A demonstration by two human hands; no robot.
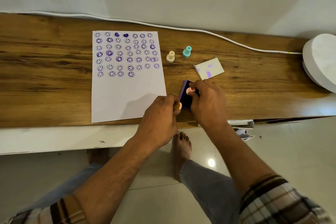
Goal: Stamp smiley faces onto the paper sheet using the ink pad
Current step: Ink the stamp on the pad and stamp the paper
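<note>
Two stamps are gripped in the head view: a pink stamp is pinched by the right hand and pressed onto the ink pad, just right of the paper sheet; an orange stamp is closed in the left hand beside the pad. Inking seems underway; next, a print in the sheet's unfinished seventh row.
</note>
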